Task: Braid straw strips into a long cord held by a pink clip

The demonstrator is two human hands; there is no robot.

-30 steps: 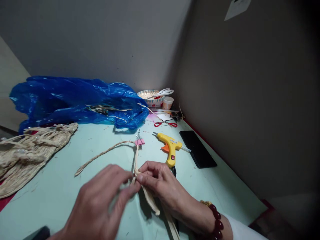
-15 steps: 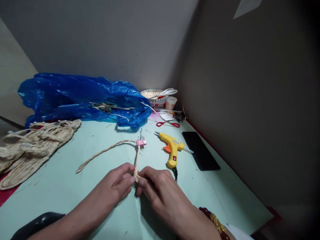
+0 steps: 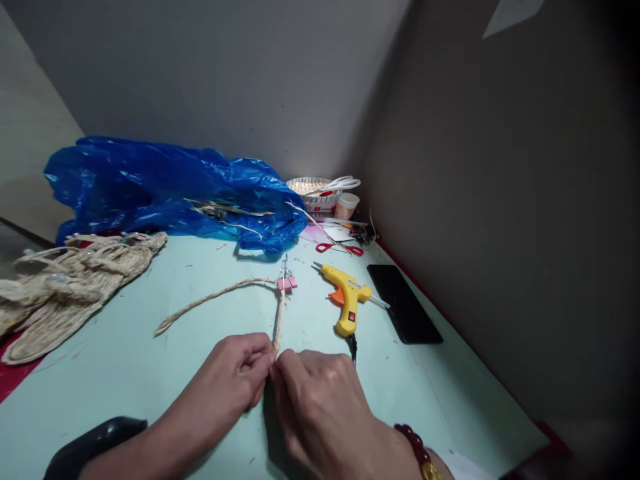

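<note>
Now the low end of the straw cord is tucked out of sight between the left hand and the right hand, which both pinch it; a second ago, loose flat strips hung there. The cord is pale and thin, maybe twisted. It comes down from a pink clip over the green table.

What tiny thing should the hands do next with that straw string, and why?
Maybe gently pull the straw string snug: the left hand and right hand pinch it together, and the pink clip grips it farther away, so a tug could tighten it.
</note>
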